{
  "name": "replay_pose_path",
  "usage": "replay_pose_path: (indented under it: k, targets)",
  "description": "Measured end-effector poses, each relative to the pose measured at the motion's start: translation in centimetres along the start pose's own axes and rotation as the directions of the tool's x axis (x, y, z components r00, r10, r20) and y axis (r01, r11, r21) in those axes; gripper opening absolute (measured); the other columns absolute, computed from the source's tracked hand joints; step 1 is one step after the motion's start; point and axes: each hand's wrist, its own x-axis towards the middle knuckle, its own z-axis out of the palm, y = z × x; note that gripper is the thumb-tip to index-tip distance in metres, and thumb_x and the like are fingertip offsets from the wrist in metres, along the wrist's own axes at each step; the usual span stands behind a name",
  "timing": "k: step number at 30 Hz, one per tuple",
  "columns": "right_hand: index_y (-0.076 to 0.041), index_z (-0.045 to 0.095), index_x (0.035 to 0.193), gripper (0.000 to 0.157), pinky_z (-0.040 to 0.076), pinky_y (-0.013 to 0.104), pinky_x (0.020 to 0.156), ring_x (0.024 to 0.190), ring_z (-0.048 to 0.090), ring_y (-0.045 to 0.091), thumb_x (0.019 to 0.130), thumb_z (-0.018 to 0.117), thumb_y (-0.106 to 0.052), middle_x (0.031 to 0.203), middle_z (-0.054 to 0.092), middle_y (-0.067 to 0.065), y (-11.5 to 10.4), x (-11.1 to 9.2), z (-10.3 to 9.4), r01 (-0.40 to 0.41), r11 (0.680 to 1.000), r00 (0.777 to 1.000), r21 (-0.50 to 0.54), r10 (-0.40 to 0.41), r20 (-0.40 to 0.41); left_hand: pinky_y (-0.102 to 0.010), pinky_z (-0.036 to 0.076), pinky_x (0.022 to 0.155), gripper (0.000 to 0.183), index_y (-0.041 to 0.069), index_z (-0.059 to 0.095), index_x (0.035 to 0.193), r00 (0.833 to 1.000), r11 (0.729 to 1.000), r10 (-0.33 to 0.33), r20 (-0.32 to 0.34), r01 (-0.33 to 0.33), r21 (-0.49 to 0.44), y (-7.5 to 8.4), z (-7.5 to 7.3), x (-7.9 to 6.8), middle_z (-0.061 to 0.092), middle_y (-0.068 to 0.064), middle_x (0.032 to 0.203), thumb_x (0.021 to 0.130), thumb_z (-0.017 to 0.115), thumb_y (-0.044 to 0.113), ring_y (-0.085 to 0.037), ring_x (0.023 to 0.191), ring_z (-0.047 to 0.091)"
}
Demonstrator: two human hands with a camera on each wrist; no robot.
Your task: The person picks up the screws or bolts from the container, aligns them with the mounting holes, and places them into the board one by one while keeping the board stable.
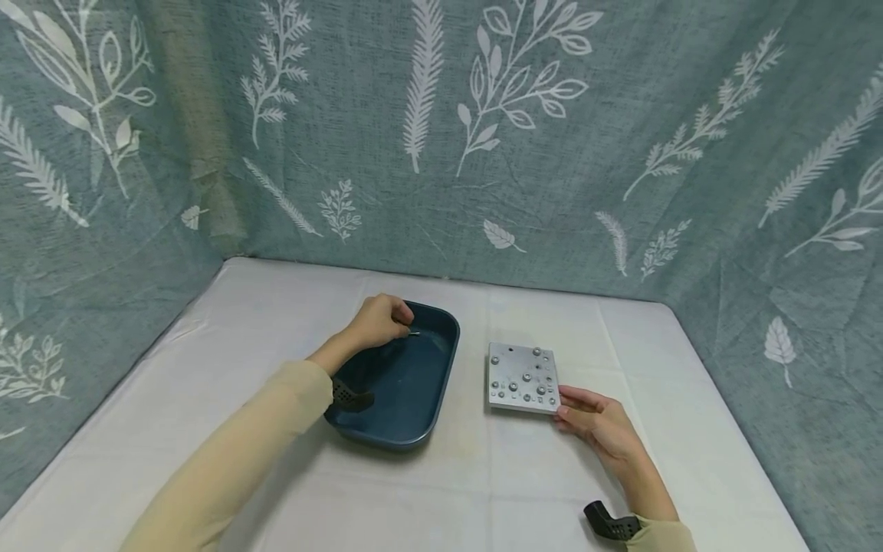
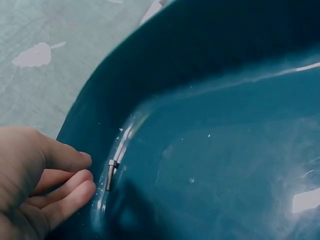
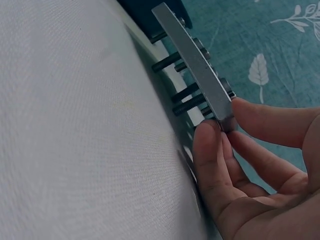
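Observation:
My left hand reaches over the far left part of a dark blue tray. Beside its fingertips, a small metal screw lies along the tray's inner edge; a narrow gap seems to separate them. The thumb and fingers are loosely bent, with nothing visible between them. To the right of the tray, my right hand pinches the near right corner of a square silver metal plate. Several screw heads and holes show on its top. Threaded shanks stick out below the plate, which is tilted in the right wrist view.
A white cloth covers the table. Patterned green curtains close off the back and both sides. Each wrist wears a black perforated strap piece, the right one close to the sleeve.

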Motion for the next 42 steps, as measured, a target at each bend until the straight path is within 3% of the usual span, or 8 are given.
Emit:
replay_pose_path:
  k: [8, 17, 24, 36, 39, 42]
  targets:
    - [0.014, 0.046, 0.137, 0.054, 0.055, 0.036, 0.083, 0.092, 0.066, 0.024, 0.087, 0.065, 0.011, 0.115, 0.063, 0.021, 0.2, 0.2, -0.2, 0.005, 1.000, 1.000, 0.008, -0.005, 0.013, -0.037, 0.055, 0.079, 0.023, -0.007, 0.069, 0.105, 0.998, 1.000, -0.005, 0.066, 0.004, 0.017, -0.1, 0.9, 1.2, 0.071, -0.015, 0.099, 0.083, 0.076, -0.004, -0.026, 0.090, 0.068]
    - [0.014, 0.046, 0.137, 0.053, 0.056, 0.035, 0.081, 0.091, 0.066, 0.022, 0.087, 0.065, 0.011, 0.113, 0.063, 0.019, 0.0, 0.2, -0.2, -0.001, 1.000, 1.000, 0.011, 0.000, 0.016, -0.032, 0.055, 0.072, 0.020, -0.002, 0.071, 0.096, 0.993, 0.996, -0.015, 0.114, 0.005, 0.085, -0.3, 1.9, 1.6, 0.070, -0.007, 0.088, 0.078, 0.078, -0.005, -0.018, 0.081, 0.067]
    - [0.013, 0.046, 0.137, 0.053, 0.057, 0.033, 0.077, 0.087, 0.066, 0.022, 0.087, 0.066, 0.009, 0.109, 0.063, 0.017, 0.0, 0.2, -0.3, -0.006, 1.000, 1.000, -0.002, 0.006, 0.016, -0.029, 0.055, 0.068, 0.019, 0.002, 0.072, 0.089, 0.979, 0.994, 0.054, 0.198, -0.071, 0.079, 0.0, 2.3, 1.5, 0.070, -0.003, 0.082, 0.074, 0.080, -0.006, -0.012, 0.073, 0.065]
    - [0.012, 0.047, 0.136, 0.053, 0.057, 0.033, 0.076, 0.086, 0.066, 0.023, 0.087, 0.066, 0.009, 0.108, 0.064, 0.018, -0.1, 0.3, -0.3, -0.014, 1.000, 1.000, -0.004, 0.014, 0.005, -0.026, 0.053, 0.070, 0.016, 0.005, 0.069, 0.088, 0.943, 0.980, 0.145, 0.300, -0.180, 0.091, -0.1, 2.8, 1.8, 0.067, 0.003, 0.081, 0.079, 0.081, -0.001, -0.008, 0.074, 0.063]
    - [0.012, 0.047, 0.136, 0.052, 0.057, 0.033, 0.076, 0.085, 0.066, 0.023, 0.087, 0.066, 0.010, 0.108, 0.064, 0.018, -0.1, 0.4, -0.3, -0.016, 1.000, 1.000, -0.003, 0.016, 0.002, -0.025, 0.053, 0.070, 0.015, 0.006, 0.069, 0.089, 0.939, 0.980, 0.149, 0.309, -0.182, 0.081, 0.0, 2.8, 1.6, 0.067, 0.004, 0.082, 0.081, 0.080, 0.000, -0.008, 0.075, 0.063]
    - [0.012, 0.047, 0.136, 0.052, 0.057, 0.033, 0.076, 0.085, 0.066, 0.023, 0.087, 0.066, 0.010, 0.108, 0.064, 0.018, -0.1, 0.4, -0.3, -0.014, 1.000, 1.000, -0.002, 0.014, 0.002, -0.027, 0.054, 0.071, 0.014, 0.004, 0.070, 0.091, 0.949, 0.984, 0.157, 0.275, -0.175, 0.042, 0.2, 2.7, 1.4, 0.068, 0.003, 0.083, 0.082, 0.079, 0.001, -0.009, 0.077, 0.065]
